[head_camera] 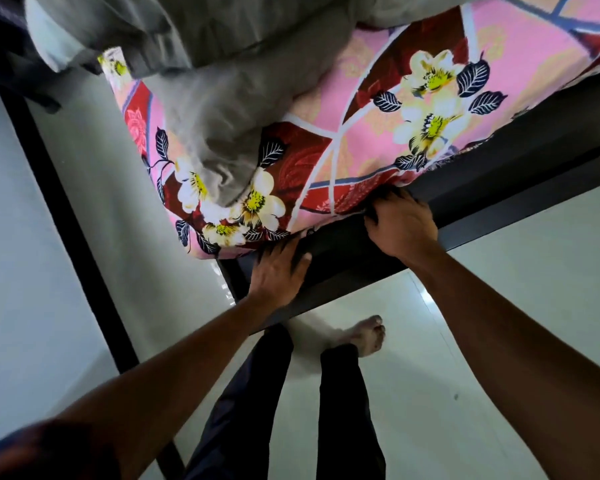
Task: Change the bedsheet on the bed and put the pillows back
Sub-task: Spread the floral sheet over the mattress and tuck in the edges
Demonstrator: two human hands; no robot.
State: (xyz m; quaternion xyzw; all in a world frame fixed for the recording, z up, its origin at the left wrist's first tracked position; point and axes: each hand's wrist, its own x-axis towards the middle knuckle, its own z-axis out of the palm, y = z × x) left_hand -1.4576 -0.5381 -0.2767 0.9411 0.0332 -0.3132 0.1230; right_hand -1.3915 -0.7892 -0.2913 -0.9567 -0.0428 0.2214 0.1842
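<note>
We note pale glossy floor tiles (499,306), a bare foot (364,336) flat on them, dark trouser legs (347,410), a black bar (66,220) at left.

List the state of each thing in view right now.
Floral bedsheet: spread out, lower edge down at the frame.
Grey bedding: crumpled on the sheet.
Left hand: fingers straight, pressing sheet edge.
Right hand: pushing into sheet edge, grip unclear.
Black bed frame: exposed below the sheet.

One floral bedsheet (361,133), one crumpled grey cloth (222,109) and one black bed frame (499,174) are showing, alongside two grips, left grip (278,268) and right grip (400,226), and one bare foot (364,336).
</note>
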